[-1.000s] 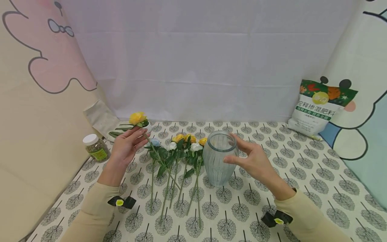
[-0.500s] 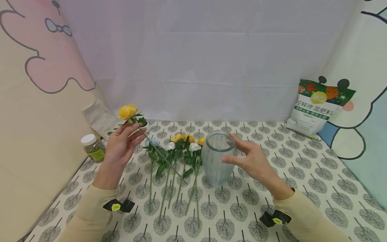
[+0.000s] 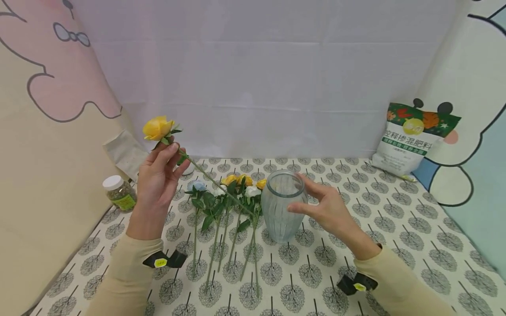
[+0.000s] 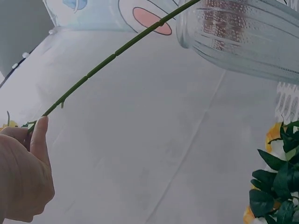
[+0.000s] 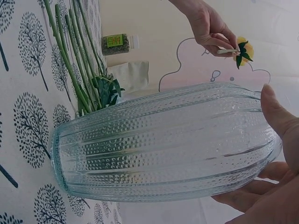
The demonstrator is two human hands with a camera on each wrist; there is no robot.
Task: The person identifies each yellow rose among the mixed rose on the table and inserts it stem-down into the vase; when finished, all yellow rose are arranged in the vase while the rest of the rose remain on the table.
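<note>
My left hand [image 3: 158, 182] pinches a yellow rose [image 3: 157, 128] by its stem just below the bloom. Its long green stem [image 4: 100, 67] slants down to the right, the end reaching towards the glass vase [image 3: 282, 213]. The vase is clear, ribbed and upright on the cloth. With thumb and fingers round its upper part, my right hand [image 3: 330, 210] holds the vase from the right; some of those fingers are hidden behind the glass. Between the hands lie several flowers, among them a blue rose [image 3: 197, 185], a white rose [image 3: 253, 191] and yellow ones.
On the left stands a white-lidded jar [image 3: 120, 193] near a pale cloth item [image 3: 125, 153]. A fertilizer bag [image 3: 411, 140] leans at the back right. The tree-patterned tablecloth [image 3: 316, 289] runs back to a white curtain [image 3: 253, 79].
My left hand has risen, lifting the yellow rose up and left, and its stem now clears the lying flowers more. My right hand keeps its hold on the vase.
</note>
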